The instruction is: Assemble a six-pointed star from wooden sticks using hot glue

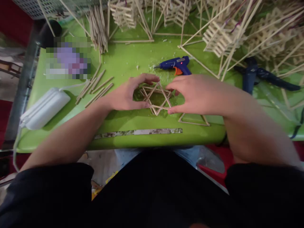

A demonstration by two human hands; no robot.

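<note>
A six-pointed star frame (159,107) of thin wooden sticks lies low over the green table between my hands. My left hand (125,95) curves round its left side, thumb at the lower stick and index finger near the top point. On the other side, my right hand (199,95) has its thumb at the lower right corner and its fingers bent at the upper right. Just beyond the frame rests a blue glue gun (178,64) with an orange trigger and a lit red light, nozzle pointing left. A stick triangle (196,123) lies partly beneath my right hand.
Loose sticks (101,90) lie left, with a stick bundle (98,31) behind. A white corded box (47,107) sits at the left edge. A narrow flat strip (142,132) lies along the front. Lattice stick structures (218,38) crowd the back; a dark tool (249,74) is at right.
</note>
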